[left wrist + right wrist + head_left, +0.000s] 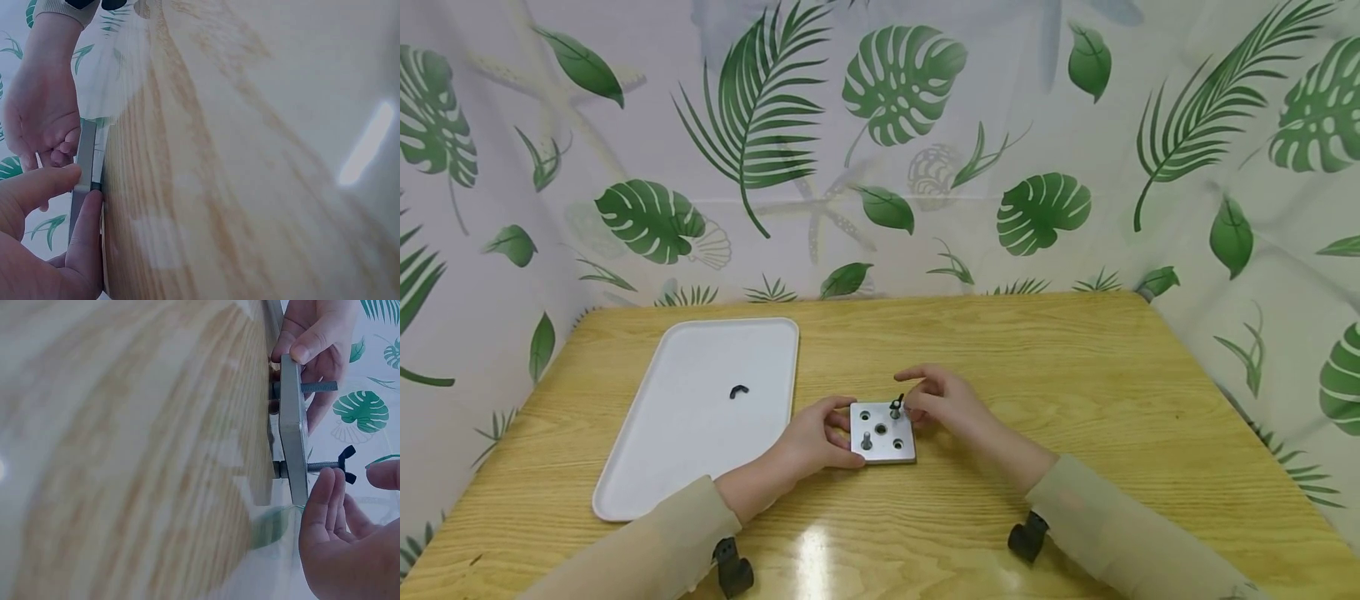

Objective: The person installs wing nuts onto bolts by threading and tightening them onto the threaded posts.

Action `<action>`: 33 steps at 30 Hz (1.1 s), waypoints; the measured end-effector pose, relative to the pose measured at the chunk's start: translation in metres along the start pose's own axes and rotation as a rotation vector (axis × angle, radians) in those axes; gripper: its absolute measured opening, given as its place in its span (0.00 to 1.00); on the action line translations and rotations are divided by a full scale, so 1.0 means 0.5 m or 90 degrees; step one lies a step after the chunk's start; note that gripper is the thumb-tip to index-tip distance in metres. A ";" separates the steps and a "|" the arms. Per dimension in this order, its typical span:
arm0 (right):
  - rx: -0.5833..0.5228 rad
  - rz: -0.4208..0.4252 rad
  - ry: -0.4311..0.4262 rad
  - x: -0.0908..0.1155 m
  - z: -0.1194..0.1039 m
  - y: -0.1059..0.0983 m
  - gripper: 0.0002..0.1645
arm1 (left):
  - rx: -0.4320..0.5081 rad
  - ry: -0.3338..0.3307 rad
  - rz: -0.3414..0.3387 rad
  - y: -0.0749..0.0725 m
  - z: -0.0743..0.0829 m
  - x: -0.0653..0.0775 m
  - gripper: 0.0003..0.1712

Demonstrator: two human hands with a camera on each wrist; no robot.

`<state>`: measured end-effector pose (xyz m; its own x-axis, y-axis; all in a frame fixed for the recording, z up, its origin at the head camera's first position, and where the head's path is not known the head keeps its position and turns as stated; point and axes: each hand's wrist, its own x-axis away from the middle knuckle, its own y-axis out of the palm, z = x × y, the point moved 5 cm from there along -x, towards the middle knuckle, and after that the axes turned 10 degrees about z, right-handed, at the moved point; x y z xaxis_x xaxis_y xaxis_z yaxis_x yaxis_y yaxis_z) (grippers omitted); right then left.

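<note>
A square metal plate (887,455) with several holes lies just above the table, raised on bolt heads beneath it. Two threaded bolts stand up through it, a bare bolt (320,387) near my left hand and another carrying a black wing nut (347,465) at its top end. My left hand (811,437) grips the plate's left side, thumb on its near corner. Beside the wing nut is my right hand (951,406), fingertips right at the bolt under the nut. Its thumb (384,474) stands apart from the nut, and the index finger stretches out over it.
On the left of the wooden table (1000,350) lies a white tray (700,467) with a second black wing nut (739,391) on it. A leaf-patterned cloth (955,233) rises behind the table and at both sides.
</note>
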<state>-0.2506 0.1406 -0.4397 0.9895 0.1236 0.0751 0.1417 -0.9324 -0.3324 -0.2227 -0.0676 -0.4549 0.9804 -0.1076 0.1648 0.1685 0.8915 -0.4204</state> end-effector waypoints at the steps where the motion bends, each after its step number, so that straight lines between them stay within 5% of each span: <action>1: -0.008 -0.013 0.001 0.000 -0.001 0.003 0.24 | 0.001 -0.002 -0.001 0.000 -0.001 0.000 0.50; 6: -0.024 -0.040 0.005 0.000 -0.002 0.018 0.18 | 0.000 0.001 -0.004 0.000 0.000 -0.001 0.50; 17: 0.006 0.046 0.059 -0.010 0.011 0.028 0.06 | 0.002 0.008 -0.006 -0.001 0.002 -0.001 0.50; 27: -0.048 -0.036 0.022 -0.005 0.006 0.026 0.27 | 0.006 -0.001 -0.004 0.001 -0.005 -0.006 0.50; 33: -0.095 -0.078 0.027 -0.004 0.010 0.028 0.27 | 0.002 0.003 -0.001 0.001 -0.004 -0.005 0.50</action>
<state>-0.2502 0.1291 -0.4490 0.9627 0.2271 0.1472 0.2514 -0.9519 -0.1752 -0.2249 -0.0676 -0.4574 0.9805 -0.1118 0.1614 0.1704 0.8928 -0.4170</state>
